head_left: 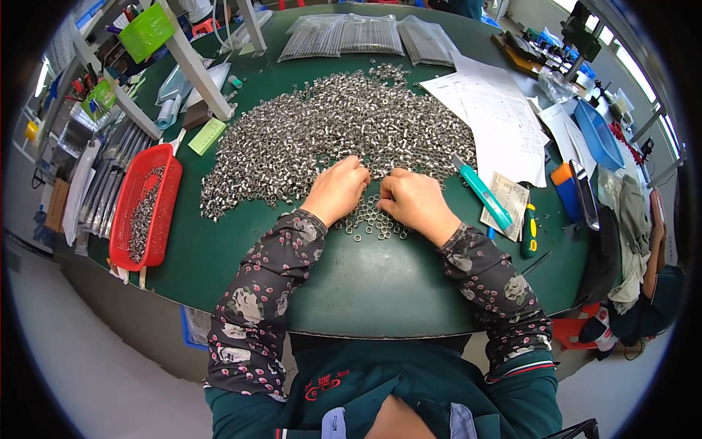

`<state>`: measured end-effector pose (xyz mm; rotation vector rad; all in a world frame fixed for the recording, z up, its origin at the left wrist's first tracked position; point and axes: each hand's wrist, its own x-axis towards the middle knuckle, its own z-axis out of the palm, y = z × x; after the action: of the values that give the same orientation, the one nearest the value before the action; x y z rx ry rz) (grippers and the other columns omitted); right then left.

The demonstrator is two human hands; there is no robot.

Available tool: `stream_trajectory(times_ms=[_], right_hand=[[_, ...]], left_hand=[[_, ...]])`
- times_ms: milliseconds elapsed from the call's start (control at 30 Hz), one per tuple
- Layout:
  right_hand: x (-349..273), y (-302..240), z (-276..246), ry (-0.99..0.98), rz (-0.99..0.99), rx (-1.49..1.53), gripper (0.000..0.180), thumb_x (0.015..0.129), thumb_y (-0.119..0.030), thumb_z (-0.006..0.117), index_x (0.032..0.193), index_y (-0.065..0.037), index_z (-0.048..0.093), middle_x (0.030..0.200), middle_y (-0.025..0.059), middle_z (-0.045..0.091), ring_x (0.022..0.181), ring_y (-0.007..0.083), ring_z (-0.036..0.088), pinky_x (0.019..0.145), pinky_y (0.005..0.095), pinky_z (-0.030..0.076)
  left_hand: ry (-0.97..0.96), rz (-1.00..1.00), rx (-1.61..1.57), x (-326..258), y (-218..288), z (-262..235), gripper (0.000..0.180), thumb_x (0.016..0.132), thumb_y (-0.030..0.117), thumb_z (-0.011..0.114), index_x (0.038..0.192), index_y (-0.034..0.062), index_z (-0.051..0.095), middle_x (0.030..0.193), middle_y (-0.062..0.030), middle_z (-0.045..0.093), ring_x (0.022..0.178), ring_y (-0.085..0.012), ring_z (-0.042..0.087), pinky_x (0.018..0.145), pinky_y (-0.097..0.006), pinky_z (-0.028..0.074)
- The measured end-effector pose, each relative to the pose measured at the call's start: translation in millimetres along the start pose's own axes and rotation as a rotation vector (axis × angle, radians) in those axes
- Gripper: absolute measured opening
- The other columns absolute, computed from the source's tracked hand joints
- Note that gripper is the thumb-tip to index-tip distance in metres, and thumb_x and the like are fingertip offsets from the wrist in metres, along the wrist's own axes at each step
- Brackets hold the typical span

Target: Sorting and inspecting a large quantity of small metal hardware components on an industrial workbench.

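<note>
A broad heap of small metal rings [344,117] covers the middle of the green table [365,285]. My left hand [338,189] rests at the heap's near edge, its fingers curled together over the rings. Just to its right, my right hand [418,205] has thumb and fingers bent inward in a pinch. Whatever either hand holds is hidden beneath the fingers. Between and below the hands lies a thin, loose scatter of rings [373,219], spread nearly one layer deep.
A red basket [174,192] at the left holds more metal pieces. To the right lie a teal utility knife [488,196], a green-yellow handle [529,230] and paper sheets [504,124]. Bagged tubes [373,35] line the far side. A white post [197,69] stands at the far left.
</note>
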<state>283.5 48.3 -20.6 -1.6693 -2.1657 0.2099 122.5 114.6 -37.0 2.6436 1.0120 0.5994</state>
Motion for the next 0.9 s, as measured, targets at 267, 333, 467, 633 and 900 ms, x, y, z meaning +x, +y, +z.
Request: stream_trajectory(times_ms=[267, 333, 467, 633, 900], right_hand=[[4, 4, 11, 0.071, -0.078, -0.130, 0.009, 0.072, -0.016, 0.060, 0.068, -0.008, 0.060, 0.072, 0.0075, 0.057, 0.067, 0.0278, 0.060, 0.060, 0.0397, 0.048], [5, 7, 12, 0.120, -0.114, -0.199, 0.009, 0.073, -0.017, 0.060, 0.068, -0.009, 0.060, 0.071, 0.0058, 0.057, 0.065, 0.0273, 0.060, 0.058, 0.0393, 0.048], [7, 8, 3, 0.086, -0.026, -0.076, 0.009, 0.073, -0.016, 0.059, 0.072, -0.008, 0.062, 0.074, 0.0075, 0.059, 0.069, 0.0279, 0.060, 0.061, 0.0396, 0.048], [10, 31, -7, 0.184, 0.092, -0.020, 0.007, 0.073, -0.016, 0.060, 0.074, -0.009, 0.063, 0.075, 0.0074, 0.059, 0.070, 0.0280, 0.059, 0.062, 0.0382, 0.047], [12, 17, 1, 0.110, 0.144, -0.073, 0.013, 0.069, -0.020, 0.066, 0.070, -0.008, 0.063, 0.076, 0.0086, 0.060, 0.070, 0.0290, 0.061, 0.061, 0.0405, 0.048]], left_hand=[[0.086, -0.103, -0.114, -9, -3, -19, 0.007, 0.077, 0.008, 0.060, 0.084, 0.0061, 0.059, 0.084, -0.0072, 0.053, 0.077, -0.0247, 0.057, 0.067, -0.034, 0.046], [-0.066, -0.131, -0.100, -16, 2, -22, 0.009, 0.075, 0.010, 0.063, 0.082, 0.0058, 0.059, 0.081, -0.0066, 0.053, 0.077, -0.0242, 0.057, 0.066, -0.034, 0.045], [-0.069, -0.164, -0.072, -22, 7, -18, 0.011, 0.074, 0.014, 0.064, 0.081, 0.0060, 0.058, 0.080, -0.0060, 0.052, 0.077, -0.0246, 0.057, 0.066, -0.035, 0.045], [0.011, 0.027, 0.107, -20, 10, -13, 0.006, 0.074, 0.011, 0.060, 0.077, 0.0067, 0.058, 0.079, -0.0057, 0.051, 0.079, -0.0246, 0.055, 0.067, -0.036, 0.046], [0.038, -0.014, 0.232, -16, 9, -9, 0.003, 0.073, 0.009, 0.058, 0.075, 0.0060, 0.057, 0.078, -0.0066, 0.051, 0.078, -0.0255, 0.056, 0.066, -0.038, 0.047]])
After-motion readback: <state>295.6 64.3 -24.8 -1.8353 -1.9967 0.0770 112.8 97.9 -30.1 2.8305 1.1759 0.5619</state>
